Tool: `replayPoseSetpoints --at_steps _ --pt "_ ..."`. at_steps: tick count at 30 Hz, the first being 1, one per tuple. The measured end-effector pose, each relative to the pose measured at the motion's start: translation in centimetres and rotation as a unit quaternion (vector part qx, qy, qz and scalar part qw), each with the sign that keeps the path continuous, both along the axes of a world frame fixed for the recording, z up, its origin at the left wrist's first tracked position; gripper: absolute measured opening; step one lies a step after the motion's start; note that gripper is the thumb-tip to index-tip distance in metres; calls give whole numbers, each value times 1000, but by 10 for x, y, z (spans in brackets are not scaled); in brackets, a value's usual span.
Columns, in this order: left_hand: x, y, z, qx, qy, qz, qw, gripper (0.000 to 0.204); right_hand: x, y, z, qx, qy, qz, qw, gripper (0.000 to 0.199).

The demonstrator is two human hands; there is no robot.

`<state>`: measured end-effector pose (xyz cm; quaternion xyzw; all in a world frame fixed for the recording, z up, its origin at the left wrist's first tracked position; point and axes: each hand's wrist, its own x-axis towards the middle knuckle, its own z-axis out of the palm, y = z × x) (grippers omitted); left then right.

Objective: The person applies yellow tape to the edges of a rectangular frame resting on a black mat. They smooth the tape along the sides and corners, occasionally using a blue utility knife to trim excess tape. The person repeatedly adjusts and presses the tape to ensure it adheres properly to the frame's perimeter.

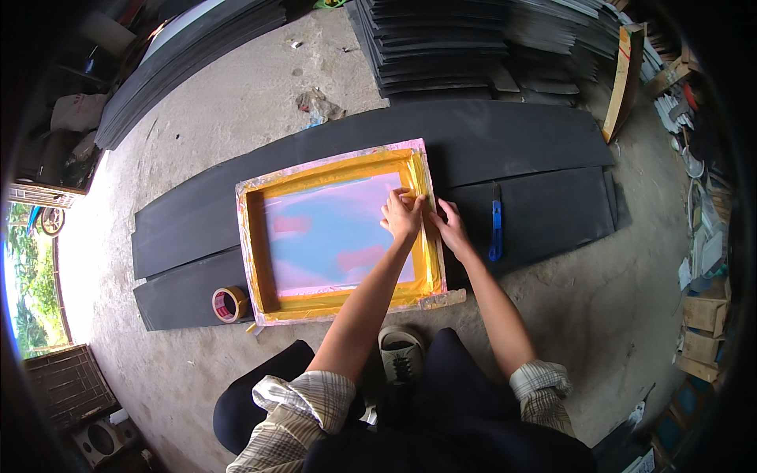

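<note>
A screen-printing frame (254, 292), its inner edges lined with shiny yellow tape (432, 264), lies flat before me, with a pale pink and blue mesh (315, 244) inside. My left hand (404, 216) reaches over the mesh to the right inner edge. Its fingers are bent and pressed together at the tape there; the fingertips are partly hidden. At the outer side of that same edge is my right hand (451, 229), fingers closed against the frame's rim. A blue utility knife (496, 225) with its blade out rests to the right of this hand.
Dark flat sheets (505, 130) lie under the frame on the concrete floor (189, 347). A roll of tape (229, 304) stands by the frame's near left corner. Stacked dark sheets (434, 51) rise at the back, near an upright wooden piece (623, 83). My shoe (400, 355) is close to the near edge.
</note>
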<state>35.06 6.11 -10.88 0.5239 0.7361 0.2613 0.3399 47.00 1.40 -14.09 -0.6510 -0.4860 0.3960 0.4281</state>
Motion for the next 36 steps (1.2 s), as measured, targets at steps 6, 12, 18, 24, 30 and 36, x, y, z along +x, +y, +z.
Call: replayPoseSetpoints --at_steps 6,12,18,24,30,36 --pt "-16 -113 -4 29 38 -152 987 54 10 -23 -24 124 -254 -37 959 63" --pt "-136 -133 9 110 168 -427 882 46 -17 -98 -3 -33 -290 65 954 81" --pt "-247 -114 83 -126 334 -560 748 41 -38 -106 35 -94 -345 50 933 87" --pt "-326 -131 76 78 291 -401 865 57 -49 -90 32 115 -406 9 906 103" --pt "-356 -118 25 60 436 -219 871 82 -39 -65 36 53 -454 58 888 93" --pt "-350 -110 13 125 354 -201 905 71 -41 -51 43 15 -517 47 855 84"
